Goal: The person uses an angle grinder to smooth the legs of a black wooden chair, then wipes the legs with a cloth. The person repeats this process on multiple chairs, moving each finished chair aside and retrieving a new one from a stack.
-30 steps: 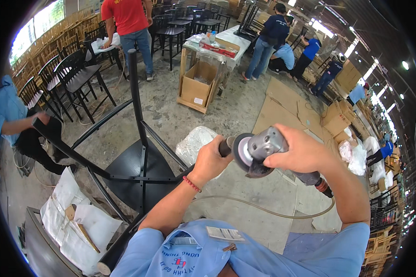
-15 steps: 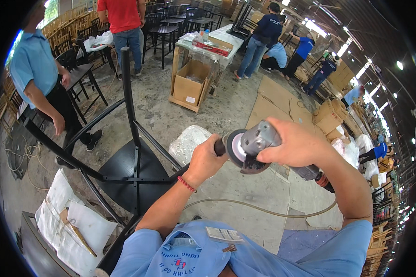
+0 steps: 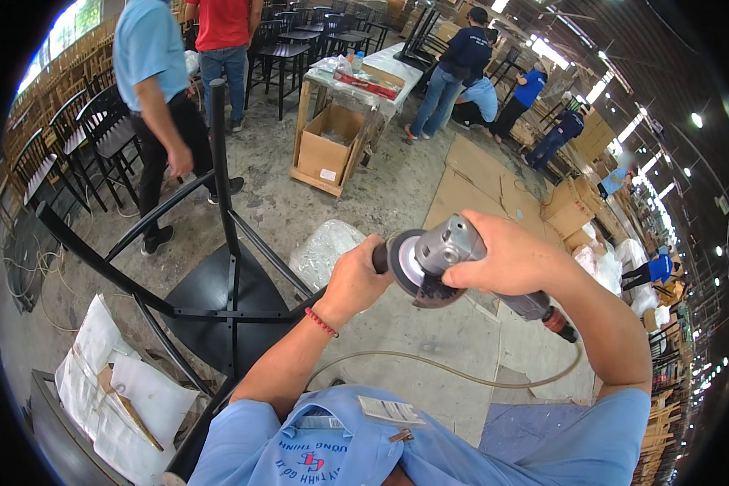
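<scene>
My right hand is wrapped round the head of a grey air-powered angle grinder with a white-centred disc and a dark guard. A hose trails from its rear end. My left hand is closed round one leg of an upturned black chair, close to the leg's tip. The disc faces that tip and sits right up against it; whether they touch I cannot tell. The other chair legs point up and outward, and the seat lies low beneath the crossed braces.
White wrapping sheets lie on a dark surface at lower left. A plastic-wrapped bundle rests beyond the chair. Farther off stand a worktable, a cardboard box and black chairs. A person in light blue is beyond the chair.
The person in light blue at the left has walked to the right, behind the chair. My hands, the grinder and the chair keep nearly the same places.
</scene>
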Demonstrator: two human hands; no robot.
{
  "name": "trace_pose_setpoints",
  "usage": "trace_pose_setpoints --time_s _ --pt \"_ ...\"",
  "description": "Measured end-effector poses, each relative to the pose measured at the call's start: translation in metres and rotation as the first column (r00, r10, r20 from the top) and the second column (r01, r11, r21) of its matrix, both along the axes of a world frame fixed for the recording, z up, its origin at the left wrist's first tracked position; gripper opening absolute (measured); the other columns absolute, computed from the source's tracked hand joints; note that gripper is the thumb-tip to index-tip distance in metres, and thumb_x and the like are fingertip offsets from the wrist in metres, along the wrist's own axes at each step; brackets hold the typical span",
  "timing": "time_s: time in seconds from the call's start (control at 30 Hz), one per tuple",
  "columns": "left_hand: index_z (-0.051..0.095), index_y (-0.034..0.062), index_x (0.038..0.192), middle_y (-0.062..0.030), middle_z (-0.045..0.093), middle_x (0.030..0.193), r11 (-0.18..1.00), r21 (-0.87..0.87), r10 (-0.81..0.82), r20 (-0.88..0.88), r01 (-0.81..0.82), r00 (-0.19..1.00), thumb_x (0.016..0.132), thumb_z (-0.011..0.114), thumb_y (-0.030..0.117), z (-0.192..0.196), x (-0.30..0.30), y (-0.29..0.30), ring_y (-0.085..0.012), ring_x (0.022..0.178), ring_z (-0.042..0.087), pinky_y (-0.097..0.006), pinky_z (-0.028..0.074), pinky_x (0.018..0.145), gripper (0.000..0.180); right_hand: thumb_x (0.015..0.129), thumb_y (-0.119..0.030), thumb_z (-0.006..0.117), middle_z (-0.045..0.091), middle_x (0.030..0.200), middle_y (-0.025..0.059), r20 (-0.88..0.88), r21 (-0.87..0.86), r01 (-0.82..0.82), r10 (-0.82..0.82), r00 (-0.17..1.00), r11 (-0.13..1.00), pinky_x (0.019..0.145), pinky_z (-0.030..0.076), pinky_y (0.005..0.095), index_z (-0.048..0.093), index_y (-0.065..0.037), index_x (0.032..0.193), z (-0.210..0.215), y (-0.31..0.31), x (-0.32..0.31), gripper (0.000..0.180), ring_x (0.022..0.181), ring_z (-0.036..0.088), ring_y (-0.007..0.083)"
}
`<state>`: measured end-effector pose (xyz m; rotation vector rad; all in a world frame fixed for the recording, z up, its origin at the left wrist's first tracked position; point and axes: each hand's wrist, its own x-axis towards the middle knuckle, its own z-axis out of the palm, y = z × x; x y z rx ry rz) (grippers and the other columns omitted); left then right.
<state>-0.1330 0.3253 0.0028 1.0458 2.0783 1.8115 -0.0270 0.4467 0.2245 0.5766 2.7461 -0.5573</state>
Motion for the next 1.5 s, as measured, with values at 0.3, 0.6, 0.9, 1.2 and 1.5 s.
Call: trace_pose_setpoints --time_s 0.3,0.6,0.9,1.2,1.5 --pt "0.061 -0.001 0.103 -0.019 0.07 0.088 0.998 -0.052 0.037 -0.007 -0.037 0.999 0.08 0.075 0.015 -0.001 0.001 0.0 -0.0301 0.083 0.07 -0.036 0.053 0.074 0.031 0.074 -0.032 0.076 0.067 0.096 0.0146 0.065 -0.158 0.055 -0.045 0.997 0.986 0.07 0.053 0.0355 0.056 0.002 0.12 0.017 0.006 -0.009 0.061 0.073 0.067 0.0214" --pt "0.06 -0.0002 0.1 -0.0174 0.068 0.082 0.998 -0.029 0.052 -0.021 -0.052 0.998 0.08 0.074 0.014 -0.001 0.008 0.008 -0.0301 0.079 0.068 -0.038 0.052 0.071 0.028 0.075 -0.032 0.075 0.066 0.099 0.0145 -0.008 -0.11 0.113 -0.114 0.993 0.987 0.066 0.051 0.0347 0.054 0.001 0.124 0.006 0.027 0.002 0.063 0.067 0.064 0.0186" --pt "0.059 0.0011 0.102 -0.0171 0.069 0.088 0.999 -0.023 0.038 -0.077 -0.039 0.996 0.082 0.076 0.019 0.0 0.011 -0.002 -0.0259 0.081 0.069 -0.036 0.053 0.074 0.032 0.073 -0.028 0.076 0.067 0.1 0.0162 -0.166 0.064 0.031 -0.02 0.986 0.997 0.082 0.051 0.0395 0.056 0.0 0.119 -0.016 0.085 0.018 0.058 0.089 0.066 0.0266" --pt "0.062 -0.0039 0.116 -0.0177 0.068 0.108 0.975 -0.154 0.167 0.04 -0.159 0.985 0.082 0.077 0.043 0.018 -0.117 -0.076 -0.0263 0.104 0.065 -0.037 0.051 0.093 0.06 0.075 -0.014 0.072 0.064 0.086 0.0078 -0.4 -0.487 -0.039 -0.182 0.898 0.873 0.058 0.052 0.0335 0.054 -0.002 0.118 -0.022 0.115 -0.018 0.048 0.062 0.064 0.0164" --pt "0.036 -0.0062 0.139 -0.027 0.055 0.129 0.779 0.081 0.625 -0.037 -0.622 0.779 0.075 0.082 0.042 0.051 -0.32 -0.094 -0.0321 0.115 0.059 -0.037 0.046 0.099 0.092 0.077 -0.014 0.072 0.062 0.085 0.0076 -0.378 -0.341 -0.227 0.088 0.921 0.912 0.057 0.053 0.0326 0.053 -0.002 0.118 0.035 0.043 -0.184 0.047 0.061 0.064 0.0157"
